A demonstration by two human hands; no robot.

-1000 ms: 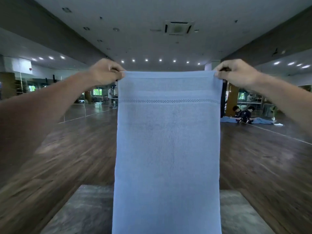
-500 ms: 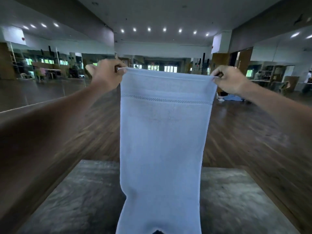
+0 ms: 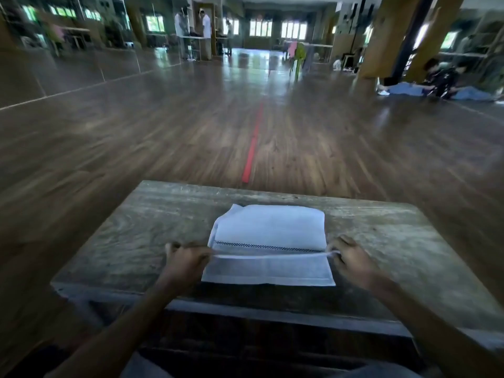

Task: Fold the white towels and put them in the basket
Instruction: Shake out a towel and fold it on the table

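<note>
Two hands are gripping one white towel [image 3: 270,230] by the corners of its raised edge: the left hand [image 3: 185,259] is pinching the left corner and the right hand [image 3: 351,260] the right, fingers curled round the cloth and holding that edge taut just above the layer beneath. The towel is lying doubled over near the middle of the wooden table [image 3: 136,236], a dark stitched band crossing it. A red line [image 3: 252,148] is running along the floor beyond

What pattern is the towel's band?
Band: dark dotted line across the white towel; head view.
</note>
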